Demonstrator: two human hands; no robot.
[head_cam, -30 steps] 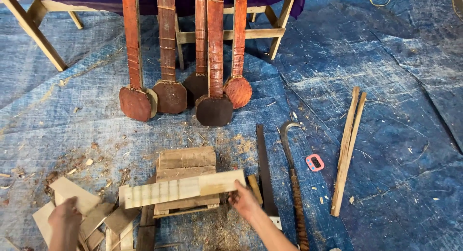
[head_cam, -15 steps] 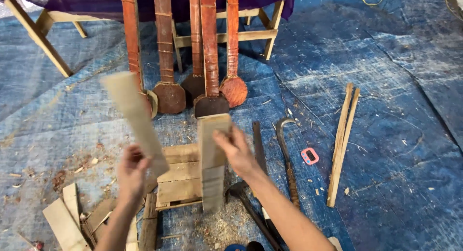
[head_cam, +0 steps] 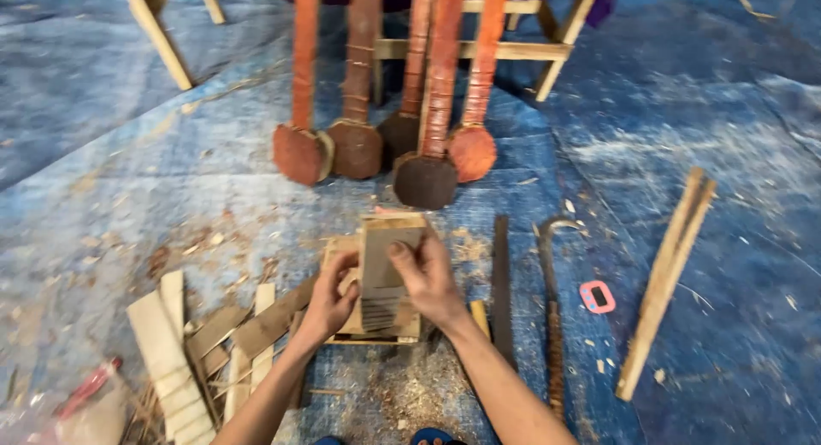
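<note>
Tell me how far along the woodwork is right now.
Done, by the look of it: five reddish-brown paddle-shaped pieces lean against the wooden frame, and shavings lie on the blue tarp. In hand: the left hand and right hand hold flat wooden slats upright over a small wooden block. Left: pale slats lie loose; the saw lies untouched.

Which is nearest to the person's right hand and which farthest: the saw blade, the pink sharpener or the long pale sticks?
From the right hand, in the head view:
1. Saw blade, lying just to its right.
2. Pink sharpener, farther right, past the curved tool.
3. Long pale sticks, farthest right on the blue tarp.
</note>
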